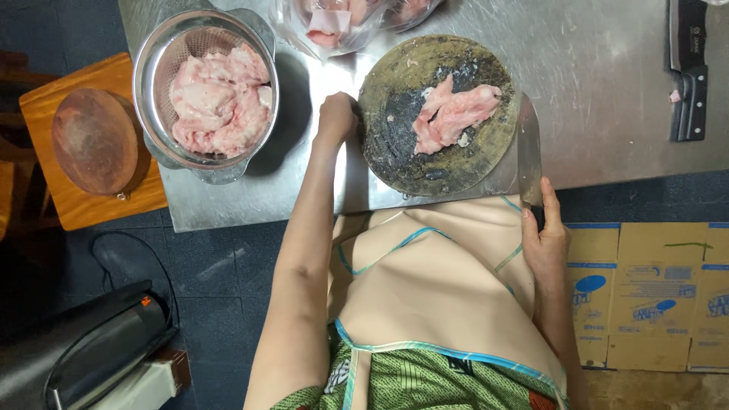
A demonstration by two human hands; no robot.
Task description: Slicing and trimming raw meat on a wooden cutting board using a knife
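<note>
Left hand (336,118) clenched into fist, knuckles on steel table (592,91), touching left edge of round chopping board (395,144). Right hand (545,239) grasps cleaver (529,148) by handle at table's near edge, blade flat along board's right side. Pink raw meat (453,114) lies on board, right of centre. Metal colander (205,95) heaped with more meat stands left of fist, apart from it. Plastic bag (334,26) of meat beyond board. Second knife (687,76) far right. Wooden stool (83,144) beside table, left.

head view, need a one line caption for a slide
Left hand rests beside a round cutting board of raw meat; right hand holds a cleaver.
</note>
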